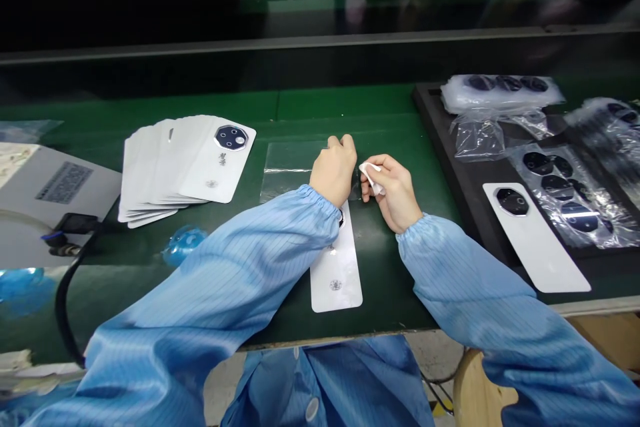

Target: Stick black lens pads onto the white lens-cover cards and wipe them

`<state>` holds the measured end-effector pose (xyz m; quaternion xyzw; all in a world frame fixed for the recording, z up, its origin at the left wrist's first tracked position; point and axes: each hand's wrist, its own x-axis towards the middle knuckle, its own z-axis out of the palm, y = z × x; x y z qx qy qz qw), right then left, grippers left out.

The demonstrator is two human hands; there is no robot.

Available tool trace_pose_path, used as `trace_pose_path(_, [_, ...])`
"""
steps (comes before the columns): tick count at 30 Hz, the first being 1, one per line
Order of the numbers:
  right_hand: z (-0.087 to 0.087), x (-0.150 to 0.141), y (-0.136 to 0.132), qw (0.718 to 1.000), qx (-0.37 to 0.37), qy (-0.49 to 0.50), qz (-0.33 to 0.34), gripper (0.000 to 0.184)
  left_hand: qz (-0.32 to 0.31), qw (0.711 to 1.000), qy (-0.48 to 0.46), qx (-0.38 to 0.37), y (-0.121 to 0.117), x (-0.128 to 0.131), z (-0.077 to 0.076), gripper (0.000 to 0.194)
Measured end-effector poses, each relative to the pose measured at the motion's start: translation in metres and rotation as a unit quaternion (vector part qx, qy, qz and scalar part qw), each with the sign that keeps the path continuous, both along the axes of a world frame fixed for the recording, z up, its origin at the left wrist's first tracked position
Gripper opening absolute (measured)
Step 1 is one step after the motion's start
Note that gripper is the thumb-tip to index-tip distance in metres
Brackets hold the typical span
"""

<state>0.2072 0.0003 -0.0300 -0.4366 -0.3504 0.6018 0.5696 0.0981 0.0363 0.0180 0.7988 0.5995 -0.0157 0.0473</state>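
My left hand (334, 169) has its fingers curled down at the right part of a clear plastic sheet or bag (285, 163) on the table; its fingertips are hidden, and so is whatever they hold. Close beside it, my right hand (397, 190) pinches a small folded white wipe (373, 178) between thumb and fingers. Under my left wrist and sleeve lies a white phone back panel (337, 277); its upper part with the dark camera area is mostly covered. To the left a fanned stack of white phone back panels (170, 163) rests on the green table.
On the right, a black tray (450, 167) holds bagged dark camera-lens parts (565, 180), and a single white panel (540, 240) leans across its near edge. At left stand a white box (60, 187) with a black cable (63, 307) and a blue round object (183, 245).
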Motion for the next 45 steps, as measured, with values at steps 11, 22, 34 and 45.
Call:
trace_pose_path(11, [-0.002,0.002,0.003,1.0,0.016,0.008,-0.008,0.024,0.063,0.967,-0.241,0.044,0.007,-0.023,-0.015,0.034])
trace_pose_path(22, [-0.005,0.003,0.006,0.998,0.048,-0.021,0.019,0.034,0.14,0.58,-0.75,-0.286,0.009,-0.06,-0.02,0.019])
trace_pose_path(34, [-0.006,0.004,0.006,0.999,0.039,-0.024,0.027,0.031,0.099,0.595,-0.73,-0.321,-0.002,-0.071,-0.025,0.037])
trace_pose_path(45, [-0.006,0.004,0.006,0.998,0.034,-0.033,0.034,0.032,0.12,0.49,-0.792,-0.343,-0.012,-0.089,-0.03,0.032])
